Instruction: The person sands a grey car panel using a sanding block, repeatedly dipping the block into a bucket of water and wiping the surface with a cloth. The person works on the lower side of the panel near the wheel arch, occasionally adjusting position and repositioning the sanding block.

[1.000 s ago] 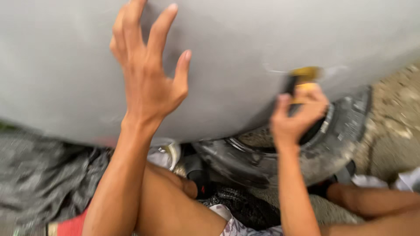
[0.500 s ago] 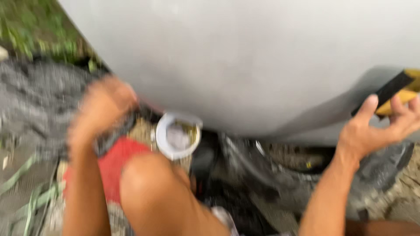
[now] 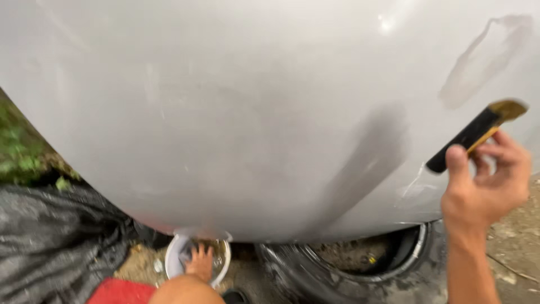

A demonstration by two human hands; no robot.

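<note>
A large grey curved car body panel [image 3: 253, 112] fills most of the view, with a darker smeared patch [image 3: 365, 152] on it. My right hand [image 3: 486, 180] at the right holds a black and yellow flat block [image 3: 472, 135] against the panel. Low in the middle, my left hand [image 3: 199, 262] reaches down into a small white container [image 3: 180, 253] on the ground; its fingers seem to touch a greyish wad inside. My knee hides the wrist.
A black tyre [image 3: 337, 270] lies on the ground under the panel. A black plastic sheet [image 3: 56, 242] covers the ground at left, with grass [image 3: 17, 146] behind. A red cloth [image 3: 121, 293] shows at the bottom. Bare dirt at far right.
My left hand left the panel and dropped down into the white container. My right hand with the block shifted right and higher on the panel. The view tilted up.
</note>
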